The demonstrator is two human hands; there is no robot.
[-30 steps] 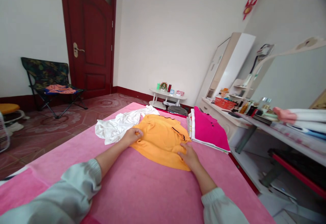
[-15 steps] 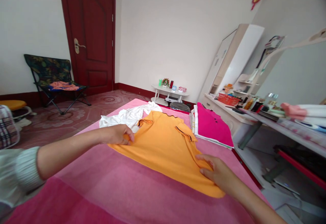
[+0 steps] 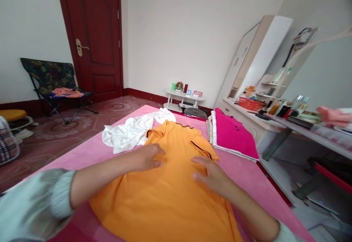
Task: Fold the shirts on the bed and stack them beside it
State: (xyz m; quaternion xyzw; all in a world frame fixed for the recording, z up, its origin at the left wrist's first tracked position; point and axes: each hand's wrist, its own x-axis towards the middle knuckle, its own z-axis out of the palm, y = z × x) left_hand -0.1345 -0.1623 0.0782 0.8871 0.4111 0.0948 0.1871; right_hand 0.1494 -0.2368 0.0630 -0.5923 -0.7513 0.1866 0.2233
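One orange short-sleeved fabric shirt (image 3: 170, 198) with black sleeve trim lies spread on a pink-covered bed (image 3: 82, 154), between a crumpled white cloth garment (image 3: 129, 134) and a magenta-topped folded stack (image 3: 233, 134). Left hand (image 3: 147, 157) and right hand (image 3: 211, 174) are over it, each grip loosely parted.

We seem to be in a bedroom of a home: a pink bedspread (image 3: 238, 168) stretches before us, bottles (image 3: 273, 109) crowd a white dressing table (image 3: 239, 114) by a large mirror (image 3: 327, 69), and a patterned folding chair (image 3: 49, 75) sits beside a dark red panelled door (image 3: 97, 40), near a patterned tile floor (image 3: 118, 107).
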